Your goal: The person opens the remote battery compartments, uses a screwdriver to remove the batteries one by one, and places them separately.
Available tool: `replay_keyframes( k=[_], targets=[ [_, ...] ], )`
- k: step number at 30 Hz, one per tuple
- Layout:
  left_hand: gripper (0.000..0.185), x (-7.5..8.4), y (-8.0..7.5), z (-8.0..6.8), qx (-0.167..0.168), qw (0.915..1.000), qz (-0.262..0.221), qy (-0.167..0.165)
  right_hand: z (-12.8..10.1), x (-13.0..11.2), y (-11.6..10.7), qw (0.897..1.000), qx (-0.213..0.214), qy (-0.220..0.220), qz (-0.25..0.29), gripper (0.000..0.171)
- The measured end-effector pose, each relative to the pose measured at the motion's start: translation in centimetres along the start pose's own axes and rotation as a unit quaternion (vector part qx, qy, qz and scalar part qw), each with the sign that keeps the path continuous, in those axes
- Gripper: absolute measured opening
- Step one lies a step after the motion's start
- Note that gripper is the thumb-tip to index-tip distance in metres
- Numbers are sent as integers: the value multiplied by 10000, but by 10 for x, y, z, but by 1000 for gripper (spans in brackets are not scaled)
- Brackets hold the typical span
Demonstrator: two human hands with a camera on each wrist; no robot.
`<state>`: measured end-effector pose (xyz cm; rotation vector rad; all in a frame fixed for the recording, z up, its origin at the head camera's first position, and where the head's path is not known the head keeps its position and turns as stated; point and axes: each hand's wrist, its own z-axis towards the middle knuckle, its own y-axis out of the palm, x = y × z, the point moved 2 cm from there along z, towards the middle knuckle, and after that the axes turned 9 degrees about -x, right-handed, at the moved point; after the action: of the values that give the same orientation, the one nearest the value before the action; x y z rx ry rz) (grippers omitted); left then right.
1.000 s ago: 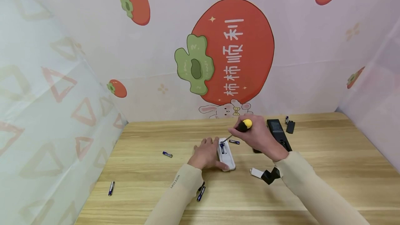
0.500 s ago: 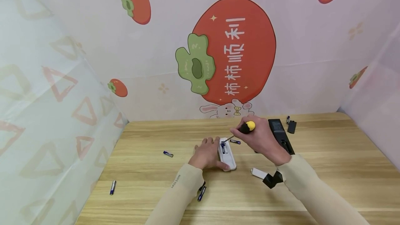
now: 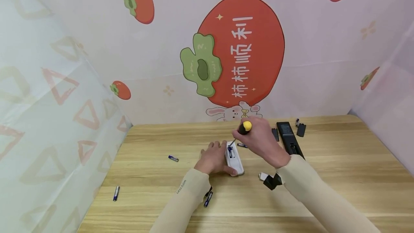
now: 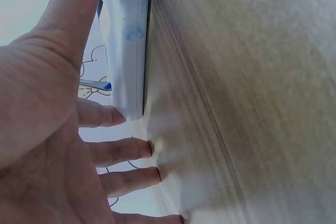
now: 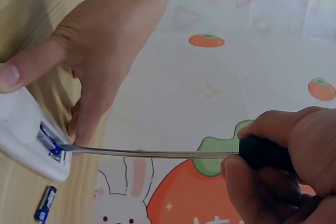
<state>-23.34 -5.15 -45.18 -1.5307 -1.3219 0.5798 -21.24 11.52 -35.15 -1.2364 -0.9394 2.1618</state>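
left hand (image 3: pixel 214 159): we are seeing it lying on the tabletop (image 3: pixel 323 161) against the left side of the white remote (image 3: pixel 234 158), thumb along the near edge, fingers straight and pressing, steadying it; grip relaxed, not curled round anything.
right hand (image 3: pixel 260 140): we are seeing it wrapping its fingers round the black handle of the screwdriver (image 3: pixel 240 132), grip closed on it, yellow cap sticking up above the fist.
screwdriver tip: we are seeing the metal shaft (image 5: pixel 152 153) slanting down to the left, its tip sitting in the remote's open battery bay, touching the blue-labelled battery (image 5: pixel 51 142) there.
white remote: we are seeing it lying flat near the tabletop's middle, back side up, bay open at the far end, between the two hands.
black remote (image 3: pixel 289 137): we are seeing it lying just right of the right hand, with a small black cover (image 3: pixel 301 129) and a small battery (image 3: pixel 297 122) beside its far end.
loose batteries: we are seeing one (image 3: pixel 173 158) left of the left hand, one (image 3: pixel 115 193) near the left edge, one (image 3: pixel 208 199) under the left sleeve, one (image 3: pixel 241 145) just beyond the white remote.
white cover (image 3: pixel 263 176): we are seeing it lying near the right wrist, partly hidden by the wrist strap.
backdrop: we are seeing a persimmon-print wall (image 3: pixel 240 51) standing behind the tabletop.
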Motion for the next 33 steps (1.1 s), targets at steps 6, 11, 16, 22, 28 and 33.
replay_keyframes(
  k=[6,11,16,22,28,33],
  targets=[
    [120,-1,-1,-3,-38,9999,-117,16,8,-10,4,9987,-224,-274,-372,25],
    [120,-1,-4,-3,-87,9994,-309,-103,13,-16,8,9970,-405,-429,-494,25],
    [119,-1,-3,-3,-49,9998,-212,-12,18,-8,2,9993,-364,1,19,19],
    [119,-2,-1,-2,-35,10000,-48,14,13,5,-4,9979,-270,302,499,16],
    [120,-2,-1,-1,-48,10000,-60,-51,5,8,-3,9985,1,156,527,17],
    [119,-1,-1,0,-30,9999,-80,-55,-1,3,2,9993,254,-224,148,20]
  ],
)
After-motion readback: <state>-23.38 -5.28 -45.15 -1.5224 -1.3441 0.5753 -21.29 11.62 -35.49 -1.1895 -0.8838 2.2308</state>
